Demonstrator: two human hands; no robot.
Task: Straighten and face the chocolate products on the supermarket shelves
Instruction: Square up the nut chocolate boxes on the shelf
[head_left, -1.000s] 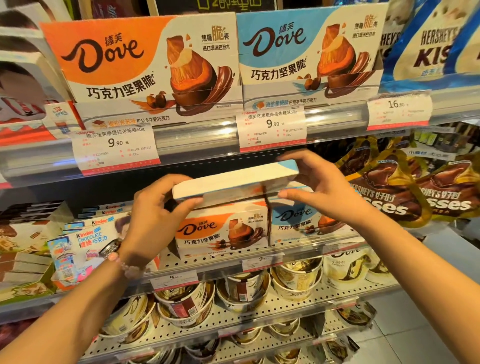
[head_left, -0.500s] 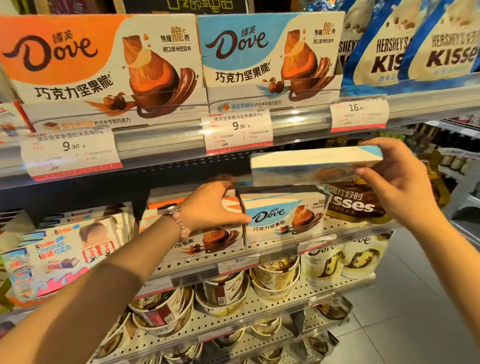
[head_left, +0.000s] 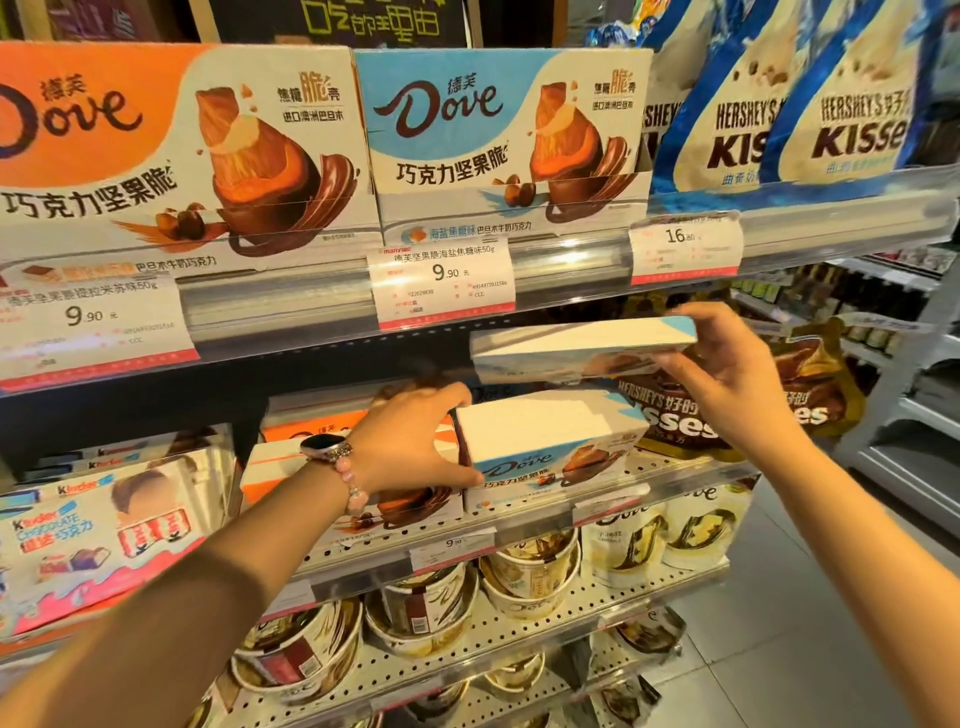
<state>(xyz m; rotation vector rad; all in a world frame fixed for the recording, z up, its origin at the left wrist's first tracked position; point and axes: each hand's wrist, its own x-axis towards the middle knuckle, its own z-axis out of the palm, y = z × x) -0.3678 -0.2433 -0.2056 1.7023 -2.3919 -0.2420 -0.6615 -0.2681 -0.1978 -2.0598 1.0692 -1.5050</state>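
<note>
While right hand (head_left: 727, 374) fingers pinch the lifted box (head_left: 582, 348) at its right end, just above the shelf box (head_left: 550, 447), left hand (head_left: 415, 447) grips that one's left side. Judged light, stiff card; hold by the edges.

middle shelf (head_left: 675, 470) | blue Dove box (head_left: 550, 452), orange Dove box (head_left: 291, 467), Kinder boxes (head_left: 104, 530)

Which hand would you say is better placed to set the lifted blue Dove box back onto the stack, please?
Right, most likely. The right hand already grips the lifted box just above the blue stack. The left hand holds that stack's side, steadying it.
</note>
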